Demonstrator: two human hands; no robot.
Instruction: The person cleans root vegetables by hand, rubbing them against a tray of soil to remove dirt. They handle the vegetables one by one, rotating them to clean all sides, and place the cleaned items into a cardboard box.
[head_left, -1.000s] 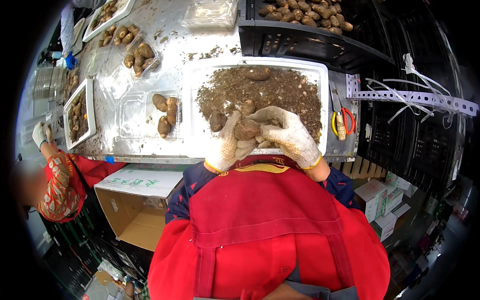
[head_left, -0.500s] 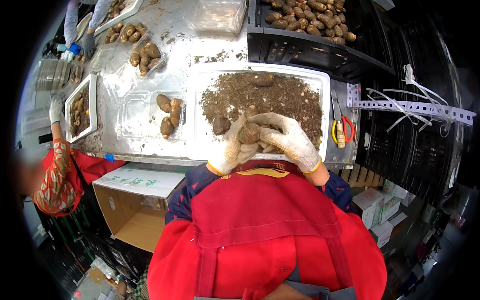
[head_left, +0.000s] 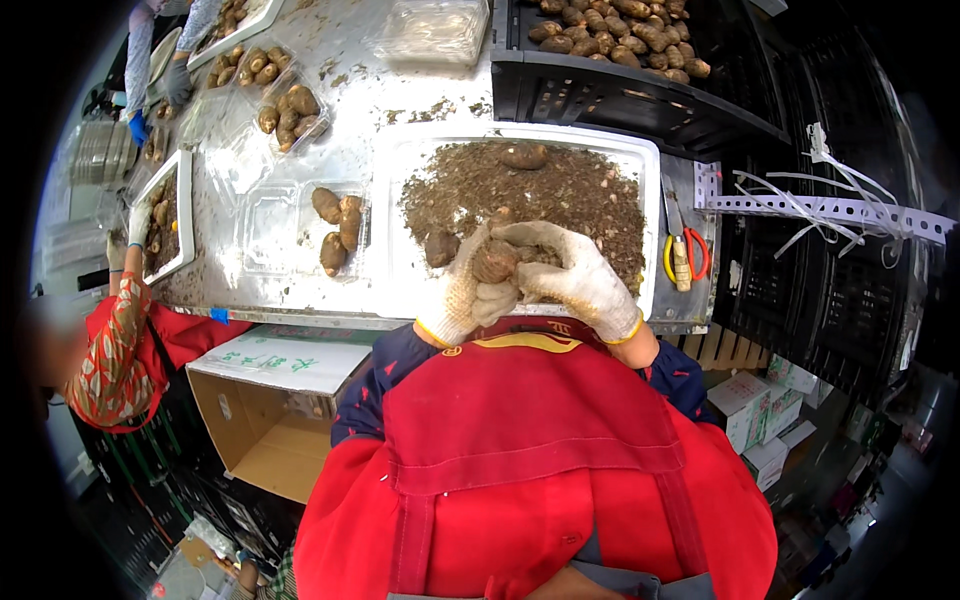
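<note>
Above the near edge of a white tray (head_left: pixel 645 215) strewn with brown soil and scraps, I hold a brown taro (head_left: pixel 494 262) in both gloved hands. My left hand (head_left: pixel 462 298), in a whitish knit glove, wraps it from the left and below. Curled over its right side is my right hand (head_left: pixel 588 275), gloved alike; its fingertips are partly hidden. Two other taros rest in the tray, one (head_left: pixel 441 248) beside my left hand and another (head_left: pixel 524 156) by the far rim. To the left, an open clear plastic box (head_left: pixel 268 235) has three taros (head_left: pixel 333 254) in its right half.
A black crate (head_left: pixel 630 95) of taros stands at the back right. Scissors (head_left: pixel 697 255) and a knife (head_left: pixel 680 262) lie right of the tray. Clear boxes (head_left: pixel 435 30) are stacked at the back. Two co-workers' hands work at the left. A cardboard box (head_left: pixel 270 400) sits below the table edge.
The taro has turned slightly in my hands, and my right hand has shifted a little on it. At the left, a co-worker's gloved hands have moved to the small tray.
</note>
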